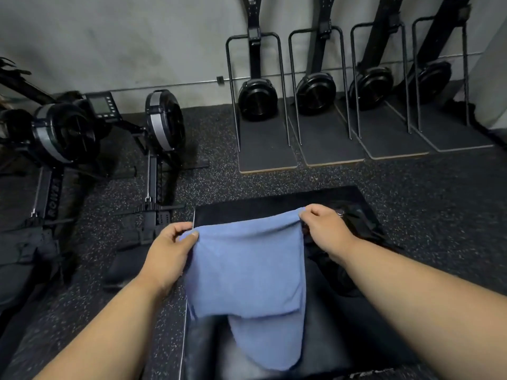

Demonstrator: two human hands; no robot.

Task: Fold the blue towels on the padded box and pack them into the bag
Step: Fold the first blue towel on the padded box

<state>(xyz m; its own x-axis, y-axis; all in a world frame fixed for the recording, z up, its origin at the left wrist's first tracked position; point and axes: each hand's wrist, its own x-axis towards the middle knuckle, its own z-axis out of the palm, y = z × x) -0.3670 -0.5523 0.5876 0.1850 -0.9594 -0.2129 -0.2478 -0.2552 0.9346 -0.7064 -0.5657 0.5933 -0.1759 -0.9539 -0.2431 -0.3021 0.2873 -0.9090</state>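
While the left hand pinches one top corner of the blue towel at 9 o'clock, the right hand pinches the other at 3 o'clock, fingers curled on the cloth. Folded double, the towel hangs over the padded box, its long axis running 12 to 6 o'clock. At 3 o'clock, a dark bag lies just beside it.

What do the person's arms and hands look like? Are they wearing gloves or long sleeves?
No gloves and no long sleeves. The left hand and right hand are both bare, and both forearms are uncovered as far as the picture shows. No watch, bracelet or ring can be seen. The fingers have short, plain nails.
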